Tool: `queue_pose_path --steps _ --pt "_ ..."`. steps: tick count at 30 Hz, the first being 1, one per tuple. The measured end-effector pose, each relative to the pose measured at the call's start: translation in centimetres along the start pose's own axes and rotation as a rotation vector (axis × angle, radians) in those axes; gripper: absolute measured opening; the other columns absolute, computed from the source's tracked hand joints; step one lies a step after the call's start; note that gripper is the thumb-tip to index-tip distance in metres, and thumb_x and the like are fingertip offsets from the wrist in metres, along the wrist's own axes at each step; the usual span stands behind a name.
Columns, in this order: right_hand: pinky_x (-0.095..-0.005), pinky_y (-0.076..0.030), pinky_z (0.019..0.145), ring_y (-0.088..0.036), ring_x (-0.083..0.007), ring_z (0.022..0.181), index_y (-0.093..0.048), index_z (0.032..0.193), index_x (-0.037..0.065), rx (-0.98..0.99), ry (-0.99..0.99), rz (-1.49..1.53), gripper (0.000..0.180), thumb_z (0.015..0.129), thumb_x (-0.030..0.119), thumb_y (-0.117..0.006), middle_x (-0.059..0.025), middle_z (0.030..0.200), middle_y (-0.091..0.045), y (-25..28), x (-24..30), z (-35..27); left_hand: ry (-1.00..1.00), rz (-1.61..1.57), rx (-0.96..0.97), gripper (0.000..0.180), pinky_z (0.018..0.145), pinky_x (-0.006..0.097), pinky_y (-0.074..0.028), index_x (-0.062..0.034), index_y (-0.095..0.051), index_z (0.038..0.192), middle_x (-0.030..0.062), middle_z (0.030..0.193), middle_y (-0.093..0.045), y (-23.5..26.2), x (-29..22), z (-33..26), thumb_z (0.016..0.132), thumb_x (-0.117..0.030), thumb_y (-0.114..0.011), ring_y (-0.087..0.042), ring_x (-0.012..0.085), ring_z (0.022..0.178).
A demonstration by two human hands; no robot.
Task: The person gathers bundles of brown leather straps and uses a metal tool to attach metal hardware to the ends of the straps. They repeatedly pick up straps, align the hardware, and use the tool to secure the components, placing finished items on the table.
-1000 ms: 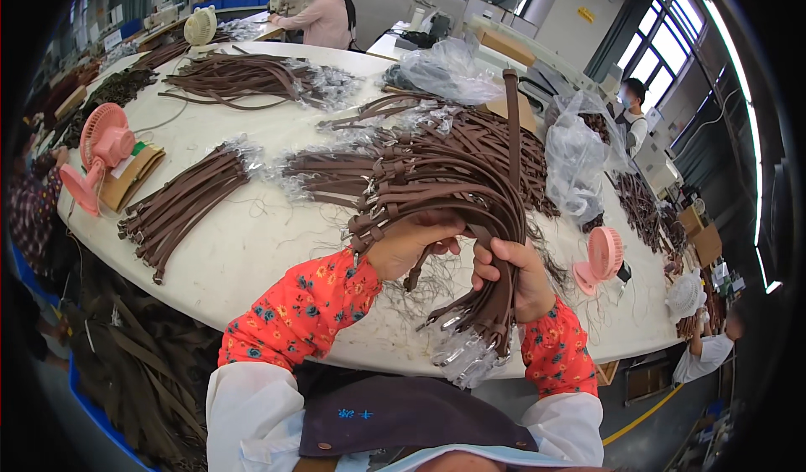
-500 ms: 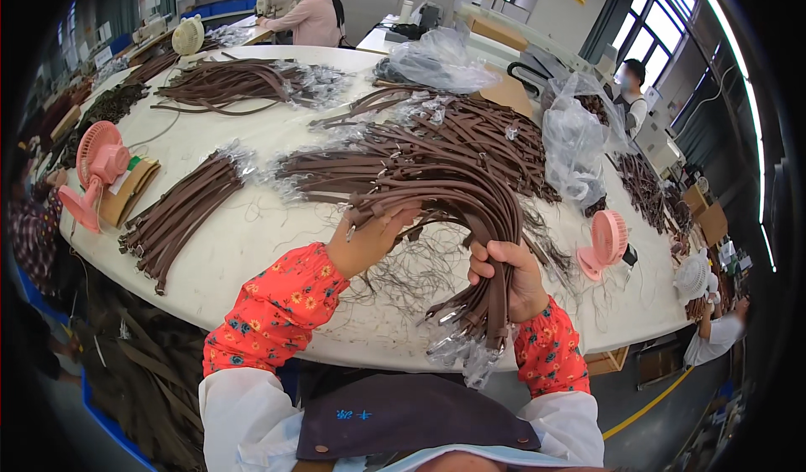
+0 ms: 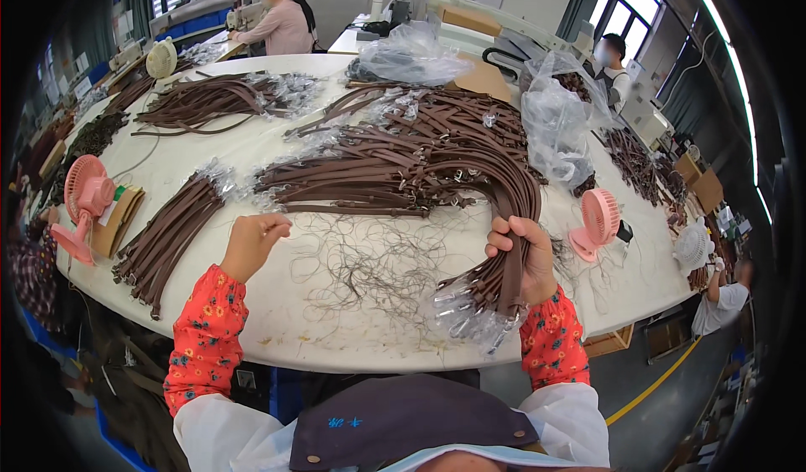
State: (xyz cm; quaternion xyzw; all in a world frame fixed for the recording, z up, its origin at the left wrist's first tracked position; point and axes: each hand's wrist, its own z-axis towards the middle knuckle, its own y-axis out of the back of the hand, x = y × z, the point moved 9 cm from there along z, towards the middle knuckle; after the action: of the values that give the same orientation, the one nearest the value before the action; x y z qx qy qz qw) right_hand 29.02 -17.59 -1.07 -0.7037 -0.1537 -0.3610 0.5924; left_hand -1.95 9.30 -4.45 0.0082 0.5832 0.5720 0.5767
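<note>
Centrally, the right hand grips a bundle of brown straps at the near table edge; the left hand, loosely curled and empty, hovers beside loose threads. Sorting step: next, likely steadying the bundle.

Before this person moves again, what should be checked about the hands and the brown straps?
1. Right hand has a firm grip on the strap bundle: ok, fingers wrap it.
2. Left hand free: ok, it hovers loosely curled and holds nothing.
3. Bundle's plastic-wrapped ends clear of the table edge: ok, they hang past it.
4. Bundle free of the big strap pile: cannot tell, the straps arch back into it.
5. Loose threads out of the way: not ok, they lie between the hands.
6. Pink fan clear of the bundle: ok, it stands apart.
</note>
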Motion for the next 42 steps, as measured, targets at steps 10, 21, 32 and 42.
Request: queue_pose_path --steps 10,21,32,42 --pt "-0.0345 -0.052 0.074 -0.052 -0.0124 0.070 -0.057 0.104 0.000 0.107 0.046 0.079 0.018 0.093 0.014 -0.060 -0.0012 0.083 -0.051 -1.5 1.3 -0.6 -0.477 0.069 0.332 0.051 0.113 0.051 -0.037 -0.0177 -0.056 0.142 0.0226 0.158 -0.035 -9.5 -14.0 0.6 0.093 -0.020 -0.070 -0.041 0.0389 0.141" --pt "-0.0332 -0.053 0.060 -0.057 -0.0151 0.063 -0.054 0.118 0.000 0.075 0.151 -0.165 0.036 0.085 0.005 -0.067 -0.0075 0.084 -0.057 -4.0 2.9 -2.3 -0.419 -0.138 0.263 0.059 0.112 0.057 -0.031 -0.0121 -0.052 0.143 0.0218 0.150 -0.044 -9.9 -16.1 -0.2 0.087 -0.015 -0.072 -0.046 0.0395 0.136" --pt "-0.0390 -0.054 0.081 -0.070 -0.0324 0.088 -0.045 0.131 -0.010 0.526 0.013 -1.563 0.067 0.076 0.016 -0.075 -0.0238 0.097 -0.069 -11.5 -3.6 -2.9 -0.886 0.371 -0.124 0.082 0.119 0.063 -0.018 -0.0152 -0.045 0.148 0.0207 0.158 -0.034 -5.1 -26.7 -3.1 0.073 -0.010 -0.076 -0.033 0.0402 0.147" --pt "-0.0390 -0.054 0.078 -0.069 -0.0331 0.084 -0.052 0.125 -0.006 0.603 -0.042 -1.587 0.066 0.071 0.021 -0.077 -0.0216 0.094 -0.070 -14.7 -4.0 -2.3 -0.563 0.182 0.274 0.086 0.077 0.042 -0.055 -0.0143 -0.047 0.146 0.0128 0.107 -0.066 -4.6 -24.4 -2.3 0.066 0.001 -0.075 -0.067 0.0359 0.095"
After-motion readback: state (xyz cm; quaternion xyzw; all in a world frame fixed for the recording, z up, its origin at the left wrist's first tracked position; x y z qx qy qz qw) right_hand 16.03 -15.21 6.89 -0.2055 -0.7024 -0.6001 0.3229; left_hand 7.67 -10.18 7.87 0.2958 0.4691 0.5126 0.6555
